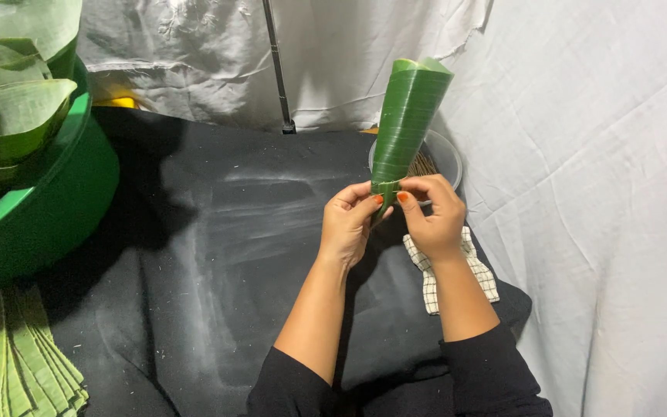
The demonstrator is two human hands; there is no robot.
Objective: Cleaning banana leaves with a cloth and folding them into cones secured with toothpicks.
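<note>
We observe both hands raised above the counter (218, 255), meeting at the narrow lower end of a rolled green leaf cone (407, 123). The left hand (347, 224) is closed around the cone's tip from its side, thumb and forefinger pinched on the leaf, the remaining fingers curled in. The right hand (434, 216) mirrors it from the other side, thumb and forefinger pinched on the same tip, so the two thumbs nearly touch. The cone stands almost upright from the hands, tilted slightly to the right, widening to an open mouth at the top.

Directly behind the hands and the cone we note a clear round bowl (445, 154) on the counter, holding what look like thin sticks; their exact kind we cannot tell. Below the right hand, partly hidden by the wrist, lies a checked cloth (476, 274). Both forearms end in black sleeves.

The counter is covered in black fabric with pale dusty smears. Well to the left of the left hand stands a large green tub (48, 208) holding folded leaves (13, 108). Nearer us on that same side lies a stack of cut leaf strips (9, 363). White sheeting (580, 154) hangs behind and to the right of the hands.
</note>
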